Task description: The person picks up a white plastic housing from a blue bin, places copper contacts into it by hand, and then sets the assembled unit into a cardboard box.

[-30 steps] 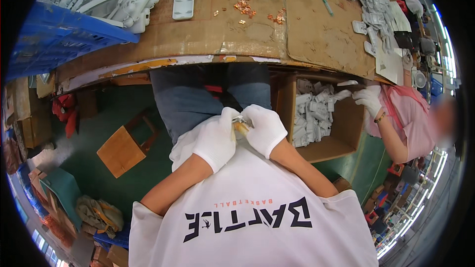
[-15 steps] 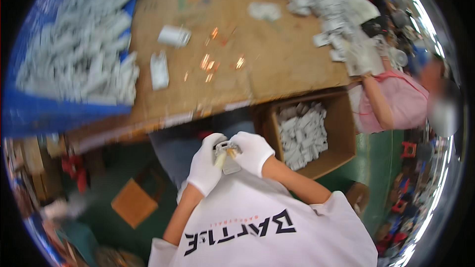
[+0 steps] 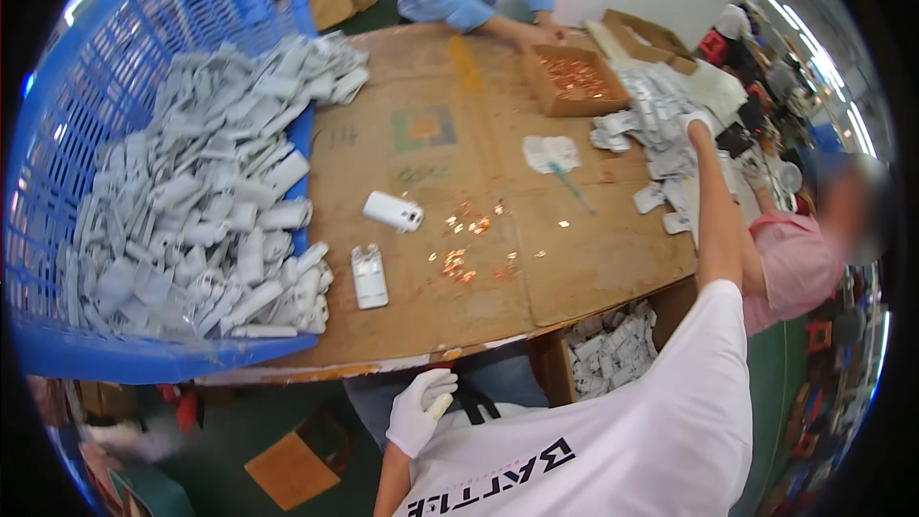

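Wht parts (image 3: pixel 658 96) look smooth plastic, bits (image 3: pixel 458 266) shiny coppery metal, tabletop (image 3: pixel 613 254) matt cardbd.

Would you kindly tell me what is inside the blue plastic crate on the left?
A large heap of white plastic parts lies in the blue crate. The lower parts and the crate's floor beneath them are covered, so those cannot be seen.

There are two stray white casings (image 3: pixel 371 278), one blue crate (image 3: pixel 153 361), one pen (image 3: pixel 573 190) and one copper-filled box (image 3: pixel 586 107).
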Demonstrator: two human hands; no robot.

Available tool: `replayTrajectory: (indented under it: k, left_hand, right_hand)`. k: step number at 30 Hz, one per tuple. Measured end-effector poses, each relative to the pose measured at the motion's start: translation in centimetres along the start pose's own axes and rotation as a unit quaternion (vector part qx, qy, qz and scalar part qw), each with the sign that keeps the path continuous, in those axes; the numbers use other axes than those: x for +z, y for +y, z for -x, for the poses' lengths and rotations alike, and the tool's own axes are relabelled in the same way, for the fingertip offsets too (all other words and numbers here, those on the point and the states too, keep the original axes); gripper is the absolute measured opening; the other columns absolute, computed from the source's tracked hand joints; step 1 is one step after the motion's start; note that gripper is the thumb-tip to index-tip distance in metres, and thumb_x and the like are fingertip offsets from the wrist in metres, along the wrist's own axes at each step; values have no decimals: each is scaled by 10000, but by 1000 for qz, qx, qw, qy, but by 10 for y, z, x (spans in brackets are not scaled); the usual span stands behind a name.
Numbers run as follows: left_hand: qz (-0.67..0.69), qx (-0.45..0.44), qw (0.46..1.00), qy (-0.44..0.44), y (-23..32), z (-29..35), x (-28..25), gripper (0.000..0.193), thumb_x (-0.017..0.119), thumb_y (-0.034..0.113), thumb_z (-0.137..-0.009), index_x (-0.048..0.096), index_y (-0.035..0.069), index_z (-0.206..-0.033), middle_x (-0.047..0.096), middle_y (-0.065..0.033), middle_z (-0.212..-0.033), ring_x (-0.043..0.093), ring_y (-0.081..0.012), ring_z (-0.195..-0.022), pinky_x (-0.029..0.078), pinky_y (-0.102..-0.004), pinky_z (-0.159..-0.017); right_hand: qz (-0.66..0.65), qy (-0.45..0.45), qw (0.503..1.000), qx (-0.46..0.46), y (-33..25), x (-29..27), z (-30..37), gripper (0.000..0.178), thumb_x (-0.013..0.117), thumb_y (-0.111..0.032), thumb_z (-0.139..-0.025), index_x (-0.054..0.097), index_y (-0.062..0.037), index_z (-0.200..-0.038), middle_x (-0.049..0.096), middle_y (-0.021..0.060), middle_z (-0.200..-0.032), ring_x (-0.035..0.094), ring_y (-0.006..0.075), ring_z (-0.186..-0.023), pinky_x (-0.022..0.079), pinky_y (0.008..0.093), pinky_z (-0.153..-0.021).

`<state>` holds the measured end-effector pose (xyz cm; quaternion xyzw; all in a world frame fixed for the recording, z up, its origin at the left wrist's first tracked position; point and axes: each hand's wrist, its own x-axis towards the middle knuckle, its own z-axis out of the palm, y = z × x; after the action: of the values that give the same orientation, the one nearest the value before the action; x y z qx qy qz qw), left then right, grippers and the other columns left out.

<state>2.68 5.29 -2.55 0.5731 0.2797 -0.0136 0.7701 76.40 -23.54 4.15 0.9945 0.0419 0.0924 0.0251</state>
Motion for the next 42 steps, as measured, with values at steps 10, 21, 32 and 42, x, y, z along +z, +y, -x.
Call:
replayTrajectory:
  k: [10, 21, 32, 42]
  left_hand:
    - [-40, 34, 999, -6, 39, -21, -4, 328, 547, -65, -898, 557, -52, -1226, 673, -165, -1127, 670, -211, -1026, 515, -300, -899]
    - [157, 102, 982, 21, 27, -16, -29, 512, 478, 366, -1013, 456, -36, -1328, 614, -242, -1173, 651, -333, -1031, 558, -404, -861]
    - [234, -13, 960, -151, 34, -53, -16, 454, 652, 251, -911, 484, 16, -1262, 636, -139, -1060, 690, -227, -854, 599, -368, -719]
    - [114, 72, 990, 45, 51, -51, 34, 821, 550, -160, -801, 203, 125, -1488, 563, -153, -1172, 683, -274, -921, 605, -383, -732]
  right_hand:
    - [-136, -128, 848, -497, -389, -82, 401, 569, 761, -277, -755, 531, -53, -1225, 590, 212, -1139, 570, 386, -1098, 486, 430, -932]
    - [-214, -20, 803, -556, -368, -99, 425, 232, 681, -98, -764, 716, -176, -979, 696, 99, -858, 672, 303, -818, 532, 402, -709]
    - [-426, -195, 528, -708, -240, -89, 477, 324, 688, -52, -738, 657, -64, -1060, 646, 72, -1056, 604, 263, -988, 519, 360, -840]
    - [-319, -113, 914, -223, -235, -24, 359, 193, 714, -127, -817, 690, -87, -1005, 652, 105, -979, 643, 264, -899, 512, 361, -815]
